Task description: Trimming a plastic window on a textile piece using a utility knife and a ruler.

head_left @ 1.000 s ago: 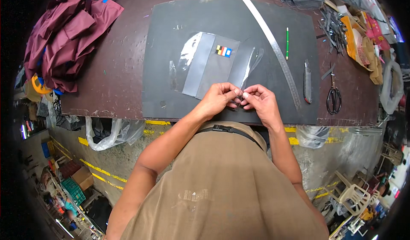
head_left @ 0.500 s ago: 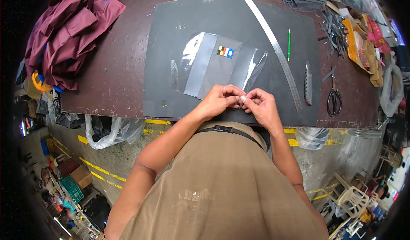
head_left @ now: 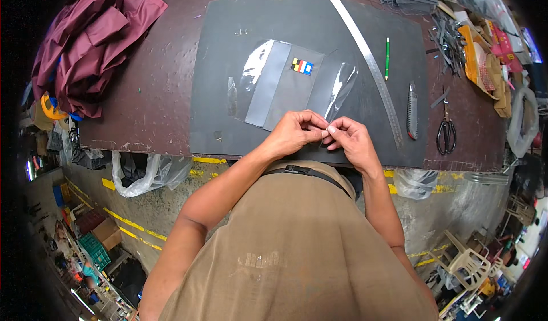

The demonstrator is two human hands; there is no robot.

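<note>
A clear plastic sleeve (head_left: 285, 87) with a grey sheet and a small coloured label inside lies on a dark cutting mat (head_left: 228, 47). My left hand (head_left: 294, 131) and my right hand (head_left: 349, 139) meet at the sleeve's near edge. Both pinch its thin plastic edge between fingertips and thumbs, knuckles almost touching. The exact bit they hold is hidden by the fingers.
A long metal ruler (head_left: 365, 58) curves across the mat's right side. A green pencil (head_left: 387, 58), a utility knife (head_left: 411, 111) and black scissors (head_left: 446, 134) lie to the right. Maroon cloth (head_left: 91, 41) is piled at the table's left. Stacked materials fill the far right.
Both hands stay at the sleeve's near edge, with only small finger movements. The sleeve has barely shifted.
</note>
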